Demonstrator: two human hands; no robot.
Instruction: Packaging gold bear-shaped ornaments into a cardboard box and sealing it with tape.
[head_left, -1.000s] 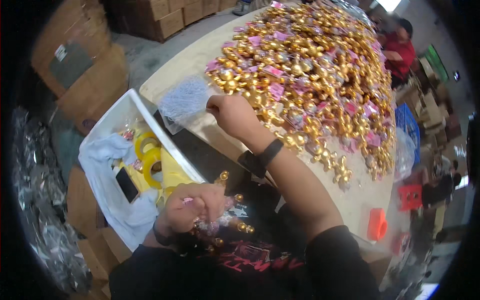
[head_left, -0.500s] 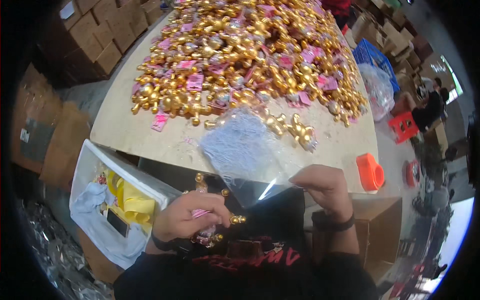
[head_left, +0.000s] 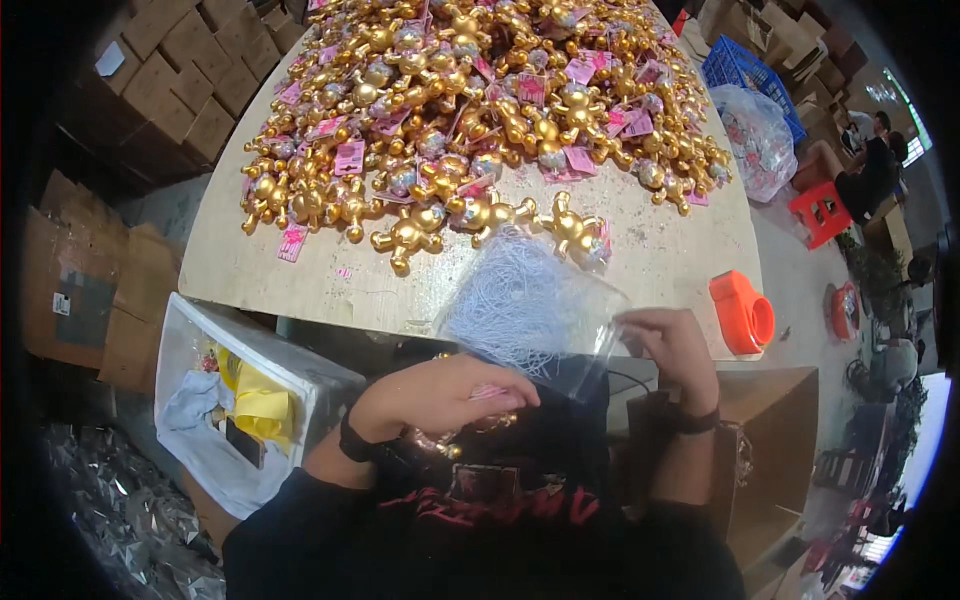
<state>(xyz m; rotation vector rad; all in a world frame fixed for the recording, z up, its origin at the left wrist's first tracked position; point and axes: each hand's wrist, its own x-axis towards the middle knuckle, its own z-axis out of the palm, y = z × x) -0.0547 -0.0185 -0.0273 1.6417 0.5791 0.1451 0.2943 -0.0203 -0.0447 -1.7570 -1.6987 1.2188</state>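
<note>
Looking down from the head view, far left I've got stacked cardboard boxes point(head_left: 190, 80) up top and flattened cardboard point(head_left: 85, 290) lower down, with a heap of crinkly silver plastic point(head_left: 120, 510) at the bottom corner. Next to that sits a white bin point(head_left: 190, 335) holding yellow tape rolls point(head_left: 255, 405), a pale cloth and a dark phone-like thing.

Moving in, my left hand point(head_left: 440, 395) is curled closed just below the table point(head_left: 330, 290) edge, gripping a small gold toy with a pink tag point(head_left: 470, 415); most of it is hidden under my fingers. Right beside it, slightly up and to the right, is the clear plastic bag point(head_left: 525, 310) with white printing, held tilted in front of my chest and overlapping the table edge. My right hand point(head_left: 670, 345) pinches the bag's right corner, fingers closed on it.

Beyond the bag, the table carries a big pile of gold figures point(head_left: 470, 120) with pink tags mixed through; the nearest ones lie just past the bag's top edge.

Further right, an orange tape dispenser-looking thing point(head_left: 742, 312) sits at the table's corner, a brown box point(head_left: 775, 440) is below it, then a blue crate point(head_left: 750, 70), a stuffed clear sack point(head_left: 757, 135), a red stool point(head_left: 822, 212) and a seated person point(head_left: 865, 170).
</note>
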